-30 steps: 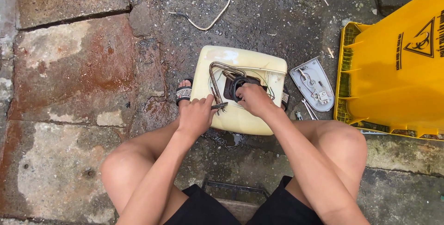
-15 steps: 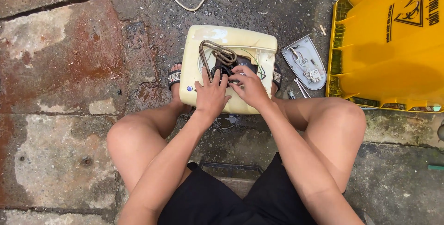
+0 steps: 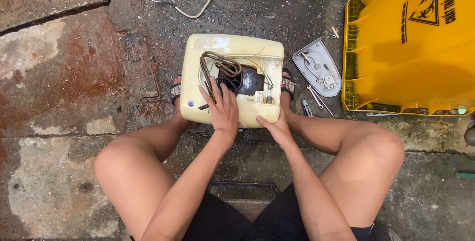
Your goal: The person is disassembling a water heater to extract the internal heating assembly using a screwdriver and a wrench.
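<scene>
My two hands are on one cream plastic box with its insides showing, down on the wet stone ground between my feet.

My left hand lies flat on top of the box with its fingers spread open, touching one bent rusty metal coil next to one dark round hole. My right hand is open too and pushes on the near edge of the box, holding nothing. On my right are one grey plastic cover, two thin metal tools and one big yellow plastic bin. One white cord lies behind the box.
</scene>
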